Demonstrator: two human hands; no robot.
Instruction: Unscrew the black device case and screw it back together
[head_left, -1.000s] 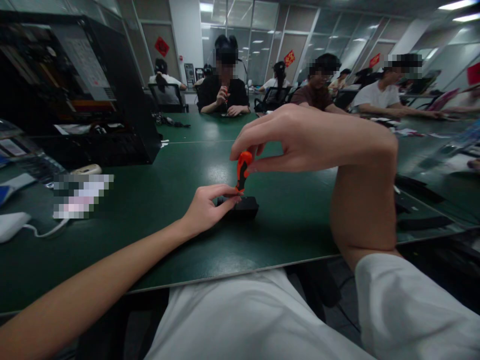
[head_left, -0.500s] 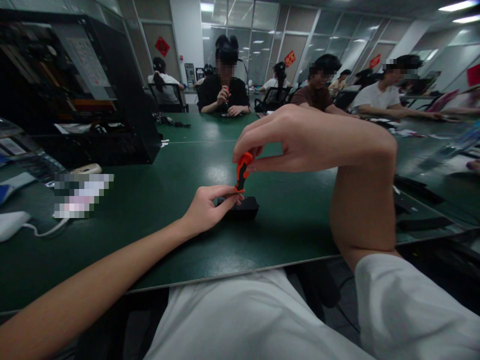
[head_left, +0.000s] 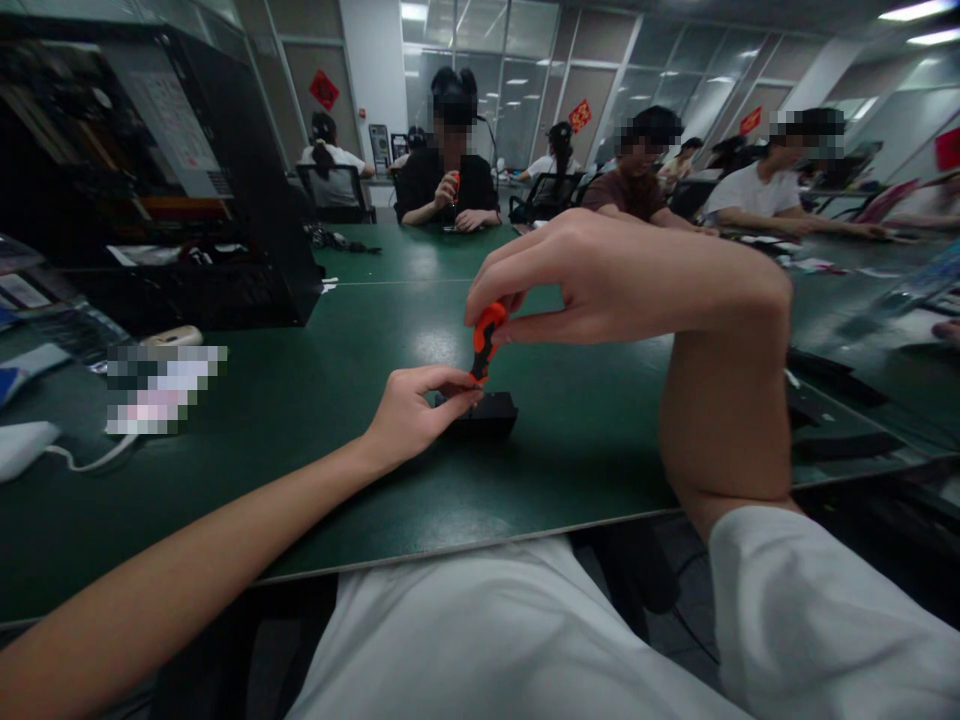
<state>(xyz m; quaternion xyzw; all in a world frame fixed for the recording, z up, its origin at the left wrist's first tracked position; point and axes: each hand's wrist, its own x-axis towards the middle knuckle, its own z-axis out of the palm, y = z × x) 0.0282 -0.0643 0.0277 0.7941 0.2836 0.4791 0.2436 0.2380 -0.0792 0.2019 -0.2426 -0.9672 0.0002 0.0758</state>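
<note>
A screwdriver [head_left: 487, 342] with an orange and black handle stands nearly upright, tilted slightly. From above, my right hand [head_left: 555, 280] grips its handle between thumb and fingers, wrist bent sharply. At the handle's lower end, my left hand [head_left: 424, 405] pinches with thumb and index finger around the screwdriver's shaft, which the fingers hide. Directly beneath is a small black block-shaped part [head_left: 491, 415] on the green table [head_left: 600, 450]. Its left end is partly covered by my left hand, and the screwdriver's tip cannot be seen.
A large black open-sided case [head_left: 277, 230] stands at the back left. In front of it lie a white cable [head_left: 82, 465] and a clear plastic bottle [head_left: 67, 310]. Dark strips [head_left: 847, 445] lie at right. A person in black [head_left: 450, 190] sits opposite.
My left thumb and fingers have drawn slightly closer together beneath the screwdriver handle. My right hand and the black part stay nearly in place.
</note>
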